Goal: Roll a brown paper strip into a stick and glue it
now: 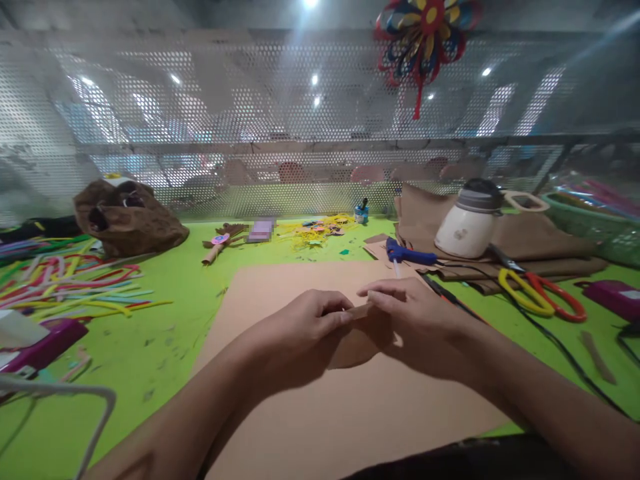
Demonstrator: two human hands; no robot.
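Note:
A small tan piece of paper or card [361, 311] is pinched between my two hands, above a large tan sheet [280, 427] on the green table. My left hand [313, 323] holds its left end between thumb and curled fingers. On its right end my right hand [407, 310] closes with thumb and fingertips. Below the strip, a rounded brown shape [353, 347] shows between the hands; whether it joins the strip is unclear. A blue glue gun [413, 255] lies just beyond my right hand.
Colourful pipe cleaners [75, 283] and a brown crumpled bag [133, 220] lie left. Yellow shreds [320, 233] and a small blue bottle [361, 212] are at the back. Scissors [540, 293], a cord, a white jar [465, 227] and folded brown paper [530, 233] occupy the right.

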